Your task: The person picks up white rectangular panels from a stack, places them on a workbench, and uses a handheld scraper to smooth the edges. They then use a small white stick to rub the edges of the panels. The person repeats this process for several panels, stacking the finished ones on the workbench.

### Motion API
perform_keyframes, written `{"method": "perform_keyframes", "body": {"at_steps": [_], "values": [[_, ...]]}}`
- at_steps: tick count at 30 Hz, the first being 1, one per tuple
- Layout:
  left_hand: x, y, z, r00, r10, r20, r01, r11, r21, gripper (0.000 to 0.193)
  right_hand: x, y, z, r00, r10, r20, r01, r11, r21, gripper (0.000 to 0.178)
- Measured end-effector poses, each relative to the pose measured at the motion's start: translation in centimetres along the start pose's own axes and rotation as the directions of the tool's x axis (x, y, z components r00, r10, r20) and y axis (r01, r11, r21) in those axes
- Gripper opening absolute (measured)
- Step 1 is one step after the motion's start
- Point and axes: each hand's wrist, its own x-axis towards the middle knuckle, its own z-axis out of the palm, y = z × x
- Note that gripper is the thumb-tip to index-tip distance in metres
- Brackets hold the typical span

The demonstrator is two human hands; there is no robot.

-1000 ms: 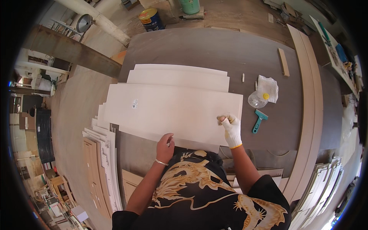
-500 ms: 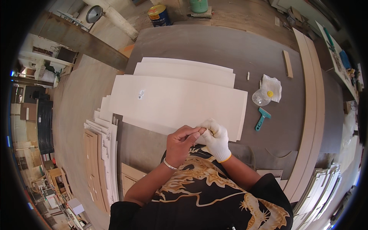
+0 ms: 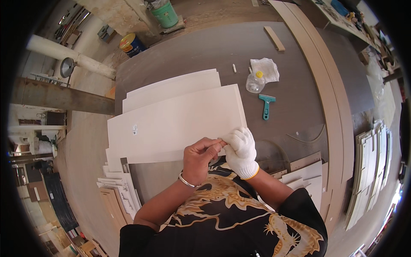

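Note:
My left hand (image 3: 198, 159), bare with a silver bangle at the wrist, pinches thumb and fingers together in front of my chest. My right hand (image 3: 240, 147) wears a white knitted glove with a yellow-edged cuff, its fingers curled. The hands meet at the fingertips, where a bit of bare skin shows; anything small between them is hidden. Both are over the near edge of a stack of large white panels (image 3: 184, 113); the top one carries a small label (image 3: 135, 129).
On the dark tabletop (image 3: 291, 81) lie a teal scraper (image 3: 266, 106), a clear bottle with yellow cap (image 3: 255, 83), a white cloth (image 3: 267, 70), a small white stick (image 3: 234, 68) and a wood strip (image 3: 274, 38). Long boards (image 3: 319, 64) line the right; more panels (image 3: 370, 162) stand beyond.
My view has turned to the right, so the panels and tools sit further left and tilted. My hands stay together at the fingertips, with the gloved fingers curled more tightly.

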Motion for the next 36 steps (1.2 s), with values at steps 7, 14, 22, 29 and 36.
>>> {"method": "perform_keyframes", "body": {"at_steps": [7, 14, 22, 29, 36], "values": [[0.5, 0.6, 4.7, 0.982, -0.022, 0.185, 0.023, 1.000, -0.002, 0.017, -2.3, -0.3, -3.8, 0.878, 0.475, -0.055, -0.423, 0.825, 0.374, 0.013], [1.0, 0.3, 6.9, 0.966, -0.061, 0.251, 0.044, 0.996, 0.075, 0.017, -3.8, 0.1, -5.2, 0.873, 0.438, -0.217, -0.363, 0.878, 0.313, 0.012], [1.3, 0.4, 9.4, 0.953, -0.117, 0.280, 0.121, 0.993, 0.003, 0.017, -4.2, 1.1, -6.6, 0.725, 0.688, -0.038, -0.528, 0.591, 0.610, 0.010], [2.8, -1.0, 10.3, 0.942, -0.141, 0.304, 0.103, 0.985, 0.138, 0.016, -5.8, 2.3, -6.4, 0.748, 0.620, -0.234, -0.503, 0.761, 0.410, 0.010], [4.4, -6.6, 12.6, 0.938, 0.063, 0.341, -0.153, 0.958, 0.244, 0.010, -12.2, 7.2, -4.9, 0.410, 0.904, 0.124, -0.524, 0.122, 0.843, 0.018]]}}
